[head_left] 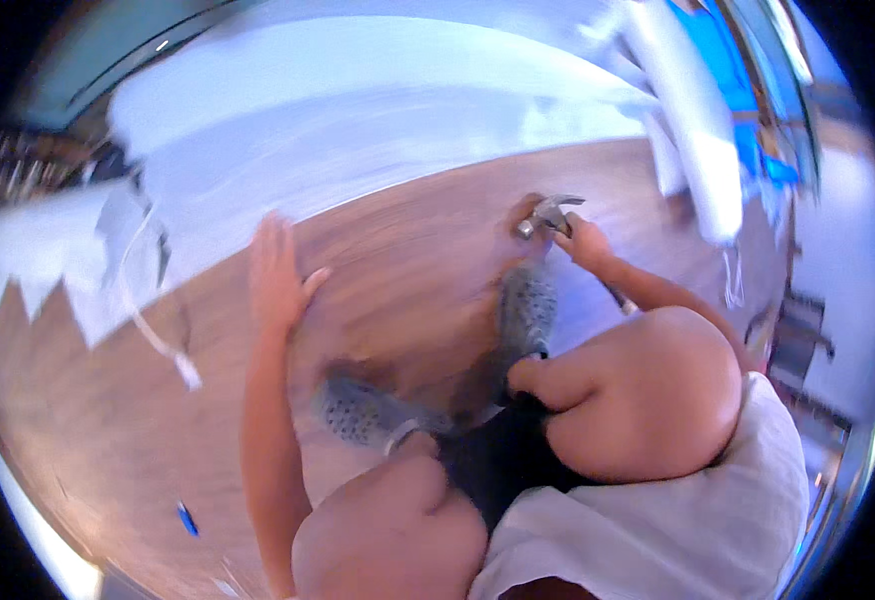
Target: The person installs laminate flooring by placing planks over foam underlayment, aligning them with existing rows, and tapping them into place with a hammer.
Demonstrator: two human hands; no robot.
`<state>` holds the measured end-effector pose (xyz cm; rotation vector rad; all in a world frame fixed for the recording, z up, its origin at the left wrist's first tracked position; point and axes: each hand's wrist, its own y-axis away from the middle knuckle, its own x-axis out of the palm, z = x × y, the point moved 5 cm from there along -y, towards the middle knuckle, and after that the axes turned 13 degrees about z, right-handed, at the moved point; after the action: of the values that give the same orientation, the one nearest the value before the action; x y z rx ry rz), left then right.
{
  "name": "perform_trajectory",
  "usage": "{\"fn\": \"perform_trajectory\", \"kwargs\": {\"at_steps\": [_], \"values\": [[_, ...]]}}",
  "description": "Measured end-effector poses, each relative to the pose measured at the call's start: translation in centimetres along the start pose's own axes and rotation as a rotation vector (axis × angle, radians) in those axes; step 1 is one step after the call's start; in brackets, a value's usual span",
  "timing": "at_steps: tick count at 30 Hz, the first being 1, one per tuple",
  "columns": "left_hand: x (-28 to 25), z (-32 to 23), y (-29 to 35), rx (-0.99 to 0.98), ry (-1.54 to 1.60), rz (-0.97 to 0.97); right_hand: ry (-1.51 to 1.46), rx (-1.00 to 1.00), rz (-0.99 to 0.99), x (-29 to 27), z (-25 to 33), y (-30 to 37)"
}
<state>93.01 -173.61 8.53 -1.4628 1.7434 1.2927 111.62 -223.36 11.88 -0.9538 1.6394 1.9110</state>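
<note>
My right hand is closed around the handle of a claw hammer, close to its head. The hammer's metal head and curved claw show above the wooden floor, past my right foot. Over on the left, my left hand is held with its fingers stretched out and the thumb apart. Nothing is in it; motion blurs the fingers a little. Whether its palm touches the floor I cannot tell. Between my arms are my bent knees and my feet in grey dotted footwear.
A large white sheet-like surface spans the far side. Jagged white pieces and a white cable with a plug lie at left. A small blue object is on the floor at lower left. A long white roll leans at right.
</note>
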Motion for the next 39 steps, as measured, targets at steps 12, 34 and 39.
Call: {"fn": "perform_trajectory", "kwargs": {"at_steps": [12, 34, 39], "values": [[1.8, -0.3, 1.0, 0.045, -0.175, -0.026, -0.042, 0.218, 0.057, 2.5, -7.4, 4.2], [1.4, -1.9, -0.3, 0.062, -0.188, 0.128, -0.293, 0.017, -0.181, -3.9, -7.9, -9.0], [-2.0, -0.7, 2.3, 0.161, -0.229, -0.014, -0.526, 0.112, -0.589, 2.1, -3.8, 6.7]]}}
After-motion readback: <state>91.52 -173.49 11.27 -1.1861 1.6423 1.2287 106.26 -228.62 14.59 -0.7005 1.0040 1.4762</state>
